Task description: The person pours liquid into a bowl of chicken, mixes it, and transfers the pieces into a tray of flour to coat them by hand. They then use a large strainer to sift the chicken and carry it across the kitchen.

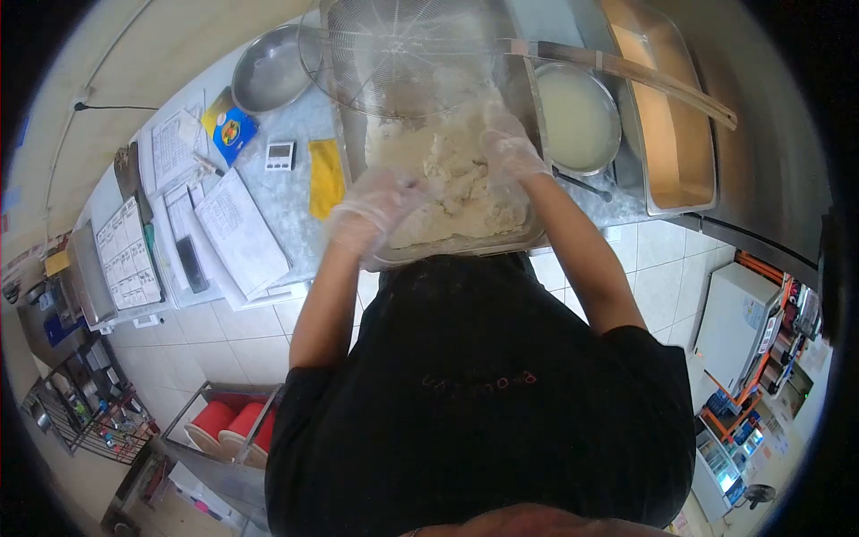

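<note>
Both gloved. Left hand (371, 210) cupped, blurred, on the near-left rim of metal tray (465, 243); grip undeterminable. Right hand (512, 148) pressed open into floury mass (452, 183) filling tray. Wire skimmer (398, 54) beyond tray; batter bowl (577, 118) right of tray.

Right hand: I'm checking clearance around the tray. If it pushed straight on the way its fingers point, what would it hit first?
The right hand, gloved, already rests in the pale dough inside the metal tray. Going on, it would probably meet more dough, then the wire strainer beyond; depth is unclear.
</note>
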Demonstrator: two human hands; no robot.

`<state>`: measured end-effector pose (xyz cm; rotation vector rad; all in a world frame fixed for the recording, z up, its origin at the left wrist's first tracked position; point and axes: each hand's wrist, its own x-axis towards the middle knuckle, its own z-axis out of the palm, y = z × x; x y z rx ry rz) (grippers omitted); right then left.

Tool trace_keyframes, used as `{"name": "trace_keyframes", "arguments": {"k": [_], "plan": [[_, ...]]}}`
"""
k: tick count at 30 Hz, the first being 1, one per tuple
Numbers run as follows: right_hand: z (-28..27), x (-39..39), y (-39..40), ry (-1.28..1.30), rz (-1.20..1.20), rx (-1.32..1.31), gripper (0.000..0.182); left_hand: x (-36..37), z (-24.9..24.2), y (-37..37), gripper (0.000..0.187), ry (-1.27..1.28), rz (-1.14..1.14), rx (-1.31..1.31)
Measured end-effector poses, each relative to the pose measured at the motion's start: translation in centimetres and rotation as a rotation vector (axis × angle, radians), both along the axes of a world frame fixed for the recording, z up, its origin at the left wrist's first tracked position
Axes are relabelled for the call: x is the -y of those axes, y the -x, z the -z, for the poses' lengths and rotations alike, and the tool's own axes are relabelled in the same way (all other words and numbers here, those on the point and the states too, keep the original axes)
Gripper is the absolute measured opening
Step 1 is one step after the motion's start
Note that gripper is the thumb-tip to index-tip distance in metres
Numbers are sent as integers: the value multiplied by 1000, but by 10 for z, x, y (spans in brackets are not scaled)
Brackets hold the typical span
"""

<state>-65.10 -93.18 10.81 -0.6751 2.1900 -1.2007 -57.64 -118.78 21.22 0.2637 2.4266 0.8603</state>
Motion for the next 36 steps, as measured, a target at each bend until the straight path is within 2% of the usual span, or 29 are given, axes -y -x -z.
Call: {"name": "trace_keyframes", "arguments": {"k": [1, 2, 4, 7, 10, 11, 13, 17, 19, 20, 22, 29, 31, 34, 36], "plan": [[4, 5, 9, -28, -14, -23, 42, 4, -7, 4, 35, 139, -47, 21], [12, 17, 28, -55, -32, -45, 42, 6, -9, 6, 35, 140, -50, 26], [19, 22, 41, -106, -74, -88, 40, 11, -11, 8, 37, 95, -241, 74], [21, 42, 22, -184, -118, -148, 38, 8, -17, 5, 37, 50, -342, 100], [11, 56, -5, -277, -175, -216, 36, 8, -1, 3, 33, -1, -406, 94], [7, 49, -20, -306, -194, -237, 35, 10, 8, 1, 33, -3, -409, 100], [-4, 39, -45, -361, -229, -290, 33, 17, 27, 1, 31, -13, -298, -189], [-10, 53, -61, -438, -277, -374, 31, 24, 40, 8, 32, -27, -246, -167], [-4, 54, -55, -448, -197, -365, 27, 34, 58, 10, 33, -20, -126, -272], [0, 48, -47, -448, -196, -362, 27, 31, 45, 10, 33, -20, -124, -270], [4, 31, -33, -366, -211, -805, 26, 24, 25, 5, 32, -88, -324, -141], [-11, 25, -38, -614, -223, -530, 27, 26, 42, 4, 32, 2, -234, -161], [-16, 24, -41, -691, -226, -437, 27, 25, 35, 3, 31, -84, -359, -54], [-19, 27, -46, -795, -226, -292, 28, 24, 21, 3, 29, -103, -385, 2], [-10, 27, -31, -748, -175, -259, 28, 25, 30, 2, 29, -148, -435, 50]]}}
